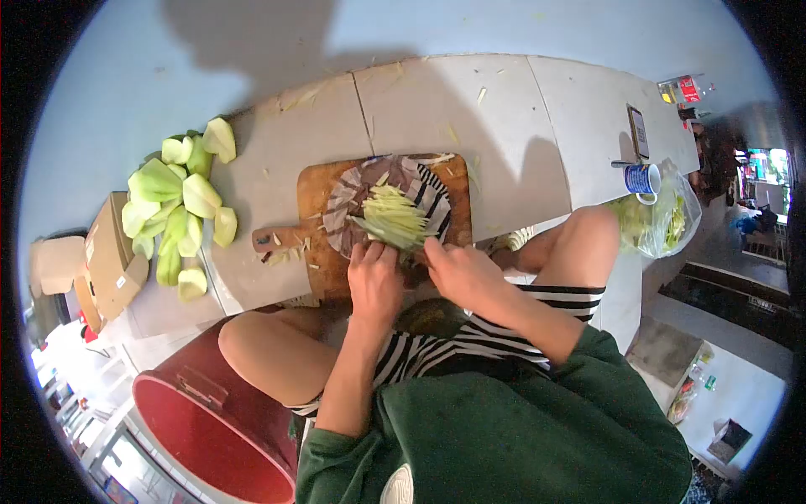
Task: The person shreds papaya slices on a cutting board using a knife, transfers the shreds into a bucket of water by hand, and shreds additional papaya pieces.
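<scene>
Thin pale-green strips (393, 210) lie heaped on a round, striped, reflective surface (348, 197), which rests on a wooden cutting board (315, 189) with its handle to the left. My left hand (375, 273) is at the near edge of the heap, its fingers curled against the strips. Just right of it, my right hand (457, 269) is closed at the heap's near right edge. What either hand grips is too small to make out. Loose shreds lie on the board's handle.
Peeled green pieces (172, 202) are piled at the left beside a cardboard box (113, 252). A red bin (218, 412) stands below left. Towards the right are a phone (638, 132), a blue-and-white cup (642, 180), a filled plastic bag (663, 218) and a bottle (680, 89).
</scene>
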A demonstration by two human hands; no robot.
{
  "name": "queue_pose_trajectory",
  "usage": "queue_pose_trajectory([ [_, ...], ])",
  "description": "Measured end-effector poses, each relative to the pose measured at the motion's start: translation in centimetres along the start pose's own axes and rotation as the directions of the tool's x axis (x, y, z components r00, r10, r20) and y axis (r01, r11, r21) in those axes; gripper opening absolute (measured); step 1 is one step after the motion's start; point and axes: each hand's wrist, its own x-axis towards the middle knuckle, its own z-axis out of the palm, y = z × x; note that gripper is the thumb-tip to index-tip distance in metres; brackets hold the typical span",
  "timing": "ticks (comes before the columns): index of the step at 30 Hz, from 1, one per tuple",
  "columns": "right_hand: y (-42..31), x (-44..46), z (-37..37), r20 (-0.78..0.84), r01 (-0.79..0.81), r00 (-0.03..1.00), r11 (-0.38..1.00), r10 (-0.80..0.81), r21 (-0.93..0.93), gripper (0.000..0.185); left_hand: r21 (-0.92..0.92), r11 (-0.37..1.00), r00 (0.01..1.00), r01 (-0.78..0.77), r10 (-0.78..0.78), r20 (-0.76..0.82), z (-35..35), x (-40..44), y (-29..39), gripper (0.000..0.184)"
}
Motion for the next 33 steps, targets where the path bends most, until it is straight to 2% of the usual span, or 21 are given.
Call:
queue_pose_trajectory([
  [1, -0.4, -0.2, -0.8, -0.009, 0.004, 1.0, 1.0, -0.004, -0.003, 0.022, 0.004, 1.0, 1.0, -0.006, 0.006, -0.007, 0.1, 0.2, 0.0, 0.025],
  [3, -1.7, -1.9, -1.5, -0.055, -0.016, 0.998, 0.998, 0.012, -0.064, 0.026, -0.027, 0.998, 0.992, -0.058, 0.054, -0.117, 0.2, 0.2, 0.1, 0.025],
  [7, -1.7, -1.8, -1.6, -0.03, -0.032, 0.999, 0.999, 0.032, -0.016, 0.026, -0.062, 0.994, 0.99, -0.088, 0.081, -0.112, 0.3, 0.0, 0.0, 0.023],
  [9, -0.7, -0.6, 0.5, -0.093, -0.012, 0.996, 1.0, 0.01, -0.021, 0.024, 0.035, 0.999, 0.999, 0.011, -0.009, -0.038, 0.3, 0.0, 0.0, 0.029],
  [13, -1.9, -1.4, -1.9, -0.115, -0.025, 0.993, 0.999, 0.021, -0.029, 0.023, -0.009, 0.999, 0.994, -0.042, 0.04, -0.099, 0.9, -0.5, -0.9, 0.021],
  [15, -2.6, -2.8, -3.2, -0.049, 0.013, 0.999, 0.999, -0.015, -0.051, 0.021, -0.03, 0.997, 0.99, -0.072, 0.068, -0.121, 0.5, -0.2, -0.3, 0.02],
  [17, -1.4, -1.6, -1.3, -0.06, 0.028, 0.998, 0.999, -0.027, 0.015, 0.019, -0.044, 0.994, 0.982, -0.103, 0.095, -0.162, 0.5, -0.1, 0.0, 0.02],
  [19, -1.1, 0.1, -0.3, -0.086, 0.011, 0.996, 1.0, -0.012, -0.018, 0.019, 0.025, 0.999, 0.997, -0.025, 0.027, -0.073, 0.5, -0.3, -0.2, 0.02],
  [20, -0.8, -0.3, -0.2, -0.092, 0.014, 0.996, 1.0, -0.016, -0.02, 0.019, 0.028, 0.999, 0.996, -0.028, 0.03, -0.079, 0.7, -0.1, -0.3, 0.02],
  [22, -2.3, -1.7, -2.6, -0.001, -0.028, 1.0, 1.0, 0.028, -0.012, 0.02, -0.001, 0.997, 0.985, -0.081, 0.08, -0.151, 0.7, -0.1, -0.2, 0.021],
  [25, -2.5, -2.6, -3.6, 0.026, -0.034, 0.999, 0.999, 0.034, 0.011, 0.023, -0.007, 0.999, 0.994, -0.045, 0.044, -0.103, 0.8, -0.5, -0.4, 0.025],
  [26, -1.8, -1.8, -1.6, -0.031, -0.022, 0.999, 1.0, 0.022, -0.002, 0.024, -0.008, 0.999, 0.994, -0.044, 0.042, -0.104, 0.8, -0.6, -0.3, 0.025],
  [29, -0.6, -0.6, 0.3, -0.038, -0.028, 0.999, 0.999, 0.029, 0.025, 0.026, 0.034, 0.999, 0.996, 0.016, -0.013, -0.089, 0.8, -0.2, -0.3, 0.025],
  [31, -2.2, -1.9, -2.0, -0.035, -0.039, 0.999, 0.999, 0.039, 0.005, 0.025, -0.004, 0.996, 0.987, -0.091, 0.089, -0.131, 0.8, -0.5, -0.7, 0.023],
  [33, -3.3, -3.0, -3.6, -0.014, -0.032, 0.999, 0.999, 0.032, -0.021, 0.023, -0.036, 0.993, 0.981, -0.116, 0.109, -0.162, 0.7, -0.1, -0.2, 0.023],
])
